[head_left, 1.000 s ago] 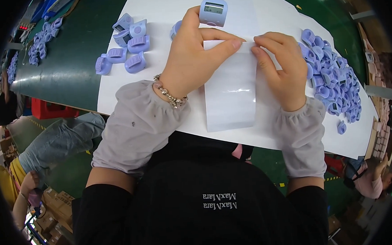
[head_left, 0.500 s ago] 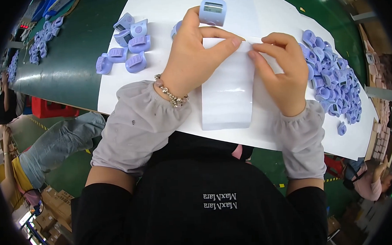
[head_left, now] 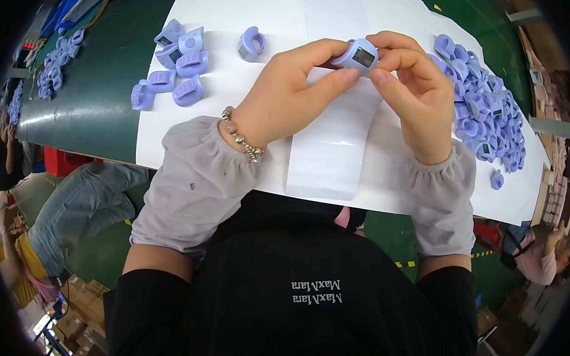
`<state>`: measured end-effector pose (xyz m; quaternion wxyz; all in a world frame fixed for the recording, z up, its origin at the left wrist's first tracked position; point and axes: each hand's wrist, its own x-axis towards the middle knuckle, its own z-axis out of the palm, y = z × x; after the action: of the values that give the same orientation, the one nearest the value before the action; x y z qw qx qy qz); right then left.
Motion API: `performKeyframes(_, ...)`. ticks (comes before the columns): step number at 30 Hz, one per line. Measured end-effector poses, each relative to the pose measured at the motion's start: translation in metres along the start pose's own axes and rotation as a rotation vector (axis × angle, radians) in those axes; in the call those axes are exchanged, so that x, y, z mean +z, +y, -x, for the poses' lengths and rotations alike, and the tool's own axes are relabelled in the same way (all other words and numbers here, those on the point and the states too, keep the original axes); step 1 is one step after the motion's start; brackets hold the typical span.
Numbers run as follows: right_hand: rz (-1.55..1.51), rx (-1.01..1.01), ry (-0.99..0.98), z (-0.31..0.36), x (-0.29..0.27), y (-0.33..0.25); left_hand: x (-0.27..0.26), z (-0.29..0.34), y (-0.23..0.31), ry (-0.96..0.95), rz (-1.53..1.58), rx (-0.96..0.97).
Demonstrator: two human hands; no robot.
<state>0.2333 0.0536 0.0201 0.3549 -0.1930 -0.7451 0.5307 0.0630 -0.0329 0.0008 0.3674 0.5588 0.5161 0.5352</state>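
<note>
Counter (head_left: 363,56) in work, probably unfinished; it sits between the hands, above the sheet's (head_left: 327,153) far end. Small group (head_left: 192,64) and loose piece (head_left: 251,44) at left, large heap (head_left: 484,113) at right (which are done, cannot tell). Left hand (head_left: 299,87) pinches counter, thumb against fingers; right hand (head_left: 419,87), partly curled, meets its right edge, grip unclear.

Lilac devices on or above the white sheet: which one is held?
The lilac device in the left hand, with the right hand at its edge; the left cluster, lone device and right pile lie on the white sheet.
</note>
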Motion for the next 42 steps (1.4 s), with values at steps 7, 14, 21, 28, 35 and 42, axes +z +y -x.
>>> performKeyframes(7,-0.028,0.033,0.024,0.002,0.002,0.0,0.0,0.0,0.001,-0.062,0.006,-0.008)
performKeyframes(14,-0.047,0.031,0.045,0.002,0.003,0.002,0.0,0.0,0.0,-0.065,-0.015,0.013)
performKeyframes(21,-0.025,0.013,0.049,0.002,0.004,0.002,0.002,0.0,-0.001,-0.045,-0.029,0.025)
performKeyframes(28,0.012,-0.009,0.043,0.001,0.003,0.004,0.002,0.0,-0.002,-0.039,-0.038,0.018)
performKeyframes(35,0.196,0.07,0.122,0.003,0.004,0.002,0.003,0.0,-0.004,-0.042,-0.005,-0.003)
performKeyframes(42,-0.009,0.23,-0.029,0.002,0.001,-0.014,0.002,0.0,-0.002,-0.119,-0.054,0.094)
